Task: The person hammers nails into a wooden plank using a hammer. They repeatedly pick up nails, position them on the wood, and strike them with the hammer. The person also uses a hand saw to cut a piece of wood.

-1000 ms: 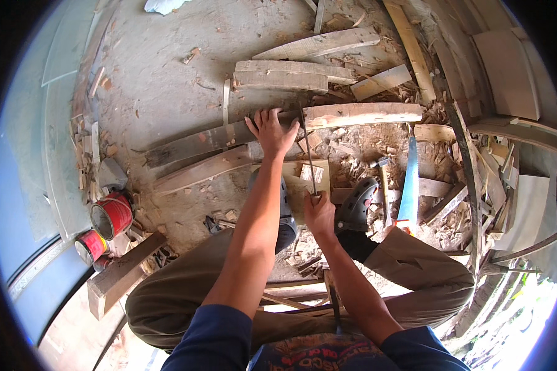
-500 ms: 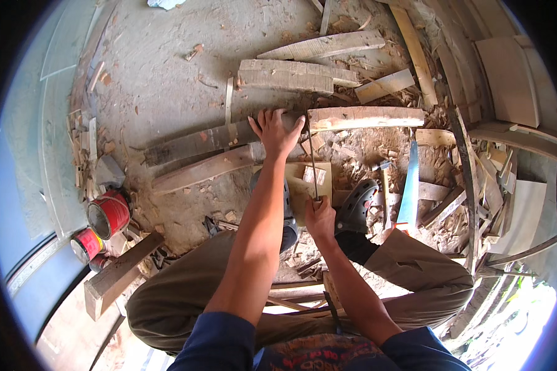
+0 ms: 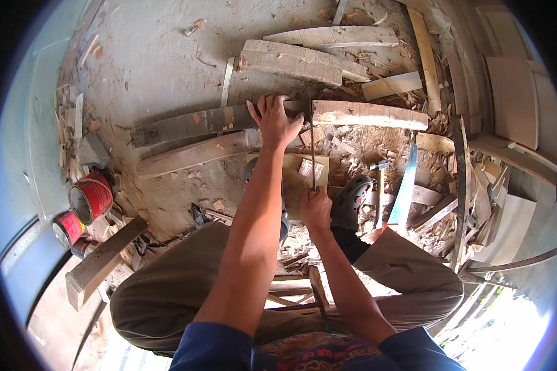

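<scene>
- Your right hand sits nearest you, fingers wrapped tight around the handle end of a thin hand saw; the handle itself is hidden inside your fist.
- Just right of that grip lies your dark perforated clog, and beyond it a hammer and a flat blue-bladed saw rest on the sawdust.
- Just ahead of the grip, pale offcut blocks lie under the blade, smooth and square-edged.
- The saw blade is narrow, dark metal, seen edge-on. Its long axis runs straight away from you, from your fist up to the plank.
- Your left arm reaches out nearly straight. Your left hand lies palm down, fingers spread and pressed flat on a long rough plank, just left of where the blade meets it.
- The plank is weathered grey-brown with a paler, reddish stretch right of the blade. Its long axis runs left to right, crossing the saw at about a right angle.
- Far left of the grip stand two red tin cans, round and open-topped.
- Farthest off, beyond the plank, splintered boards lie on dusty concrete.
</scene>
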`<state>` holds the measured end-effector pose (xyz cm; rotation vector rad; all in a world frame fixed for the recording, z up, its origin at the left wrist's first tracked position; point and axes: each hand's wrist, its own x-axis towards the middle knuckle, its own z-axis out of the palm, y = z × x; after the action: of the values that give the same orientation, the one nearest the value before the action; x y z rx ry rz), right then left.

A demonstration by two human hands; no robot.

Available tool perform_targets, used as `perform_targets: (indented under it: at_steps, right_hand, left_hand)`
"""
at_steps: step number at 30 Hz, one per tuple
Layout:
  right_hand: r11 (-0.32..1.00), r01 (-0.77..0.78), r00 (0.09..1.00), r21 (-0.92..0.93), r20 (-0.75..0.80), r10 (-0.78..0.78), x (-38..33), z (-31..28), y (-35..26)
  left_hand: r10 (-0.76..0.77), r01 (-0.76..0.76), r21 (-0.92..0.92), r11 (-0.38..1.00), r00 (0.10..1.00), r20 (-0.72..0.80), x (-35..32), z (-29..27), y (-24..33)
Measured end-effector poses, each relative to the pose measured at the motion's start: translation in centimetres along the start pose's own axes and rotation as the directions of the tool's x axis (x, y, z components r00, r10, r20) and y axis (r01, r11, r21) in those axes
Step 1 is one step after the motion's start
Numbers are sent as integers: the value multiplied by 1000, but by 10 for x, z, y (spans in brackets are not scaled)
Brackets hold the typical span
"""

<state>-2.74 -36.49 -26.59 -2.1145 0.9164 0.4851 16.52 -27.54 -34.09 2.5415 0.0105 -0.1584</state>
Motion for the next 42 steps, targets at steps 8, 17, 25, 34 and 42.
perform_targets:
  at_steps: [8,17,25,34,42]
  right_hand:
    - [989,137,990,-59,-24,-138,10,9,15]
    - [986,167,976,27,-146,-161,-7,5,1]
    - [995,42,997,-87,-67,-48,-26,5,22]
    - [959,-118,992,256,-3,123,-114,-82,49]
    - [980,-46,999,194,15,44,13,-348,-42]
  left_hand:
    - [-3,2,-33,999,999,-42,-1,-2,4]
    - [-38,37,-36,999,999,-18,-6,-1,4]
    - [0,-1,-15,1000,1000,-30,-1,3,0]
    - [63,-64,-31,997,998,-14,-4,5,-5]
    - [228,-224,-45,974,968,106,-5,-15,-11]
